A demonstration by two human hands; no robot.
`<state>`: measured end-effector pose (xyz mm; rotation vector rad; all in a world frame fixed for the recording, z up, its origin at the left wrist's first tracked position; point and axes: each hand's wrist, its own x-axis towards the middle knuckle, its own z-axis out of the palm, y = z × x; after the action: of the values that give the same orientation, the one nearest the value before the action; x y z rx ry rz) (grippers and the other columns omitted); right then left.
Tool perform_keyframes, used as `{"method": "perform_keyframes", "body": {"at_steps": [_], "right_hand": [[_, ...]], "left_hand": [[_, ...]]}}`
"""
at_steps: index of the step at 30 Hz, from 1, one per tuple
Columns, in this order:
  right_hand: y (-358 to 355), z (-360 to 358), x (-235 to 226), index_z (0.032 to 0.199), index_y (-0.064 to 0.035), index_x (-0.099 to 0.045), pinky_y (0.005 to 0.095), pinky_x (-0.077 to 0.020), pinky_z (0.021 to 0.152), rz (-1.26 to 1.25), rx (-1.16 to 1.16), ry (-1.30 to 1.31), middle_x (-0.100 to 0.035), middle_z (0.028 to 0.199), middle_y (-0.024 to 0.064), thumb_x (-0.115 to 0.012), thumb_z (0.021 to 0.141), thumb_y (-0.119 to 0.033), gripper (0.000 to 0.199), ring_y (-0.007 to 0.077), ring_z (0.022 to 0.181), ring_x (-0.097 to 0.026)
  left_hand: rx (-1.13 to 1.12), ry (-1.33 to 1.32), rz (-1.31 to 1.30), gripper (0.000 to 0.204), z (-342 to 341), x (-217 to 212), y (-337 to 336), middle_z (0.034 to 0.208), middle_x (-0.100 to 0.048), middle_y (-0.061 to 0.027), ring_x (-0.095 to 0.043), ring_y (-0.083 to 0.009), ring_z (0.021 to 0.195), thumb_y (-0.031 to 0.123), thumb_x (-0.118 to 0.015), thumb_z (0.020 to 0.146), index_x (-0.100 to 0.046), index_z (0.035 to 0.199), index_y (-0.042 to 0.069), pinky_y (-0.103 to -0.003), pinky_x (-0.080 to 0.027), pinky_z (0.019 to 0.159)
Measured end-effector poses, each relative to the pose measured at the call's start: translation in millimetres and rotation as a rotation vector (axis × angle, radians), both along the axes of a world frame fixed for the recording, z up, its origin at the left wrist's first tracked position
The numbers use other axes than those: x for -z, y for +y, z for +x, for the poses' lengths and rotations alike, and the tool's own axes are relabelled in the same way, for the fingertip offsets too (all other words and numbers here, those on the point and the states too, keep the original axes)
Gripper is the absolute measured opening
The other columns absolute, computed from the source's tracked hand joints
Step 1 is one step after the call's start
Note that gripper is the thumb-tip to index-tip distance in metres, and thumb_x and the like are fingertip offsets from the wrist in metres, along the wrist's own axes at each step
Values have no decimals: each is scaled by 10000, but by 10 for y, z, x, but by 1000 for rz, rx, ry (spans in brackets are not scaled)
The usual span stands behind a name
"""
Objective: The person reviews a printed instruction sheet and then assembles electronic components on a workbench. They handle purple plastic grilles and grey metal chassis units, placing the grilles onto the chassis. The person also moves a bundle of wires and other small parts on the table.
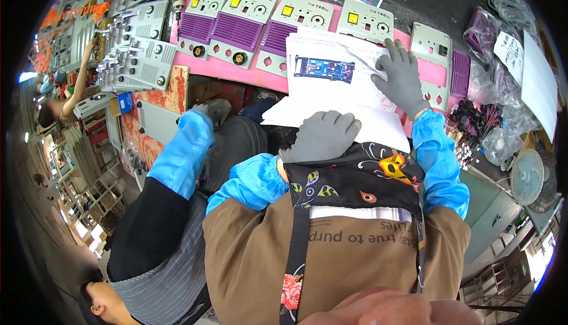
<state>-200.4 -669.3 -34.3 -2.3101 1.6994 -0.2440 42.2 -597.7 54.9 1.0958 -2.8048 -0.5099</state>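
Paper sheets (331, 97), a white stack with a blue printed picture on the top page, lie on the pink-topped bench (236, 72) and overhang its near edge toward the person's apron. The right hand (401, 76), in a grey glove, lies flat and spread on the stack's far right corner, pressing rather than gripping, while the left hand (322, 136), also grey-gloved, rests loosely curled at the stack's near edge, its fingers over the paper; whether it pinches a sheet I cannot tell. Grey panels with purple grilles (236, 26) line the bench just beyond the paper, and another person's blue sleeve (183, 150) reaches in at the left.
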Motion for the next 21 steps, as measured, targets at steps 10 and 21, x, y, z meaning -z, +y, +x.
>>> {"method": "perform_keyframes", "body": {"at_steps": [10,21], "right_hand": [[-17,-58,37,895,-102,-599,579,-279,1127,83,-23,-64,-539,1399,138,-738,794,-257,232,377,1396,-391],[-103,-126,-129,862,-91,-597,594,-255,1141,96,-133,26,-554,1395,107,-715,805,-236,196,339,1385,-413]], "left_hand": [[24,-25,32,405,-4,-7,-30,1092,-644,-8,-656,-191,950,299,-634,803,-619,1176,142,-344,-546,765],[29,-25,82,425,-11,-10,-63,1110,-638,-19,-648,-202,970,321,-634,803,-615,1183,133,-357,-538,781]]}}
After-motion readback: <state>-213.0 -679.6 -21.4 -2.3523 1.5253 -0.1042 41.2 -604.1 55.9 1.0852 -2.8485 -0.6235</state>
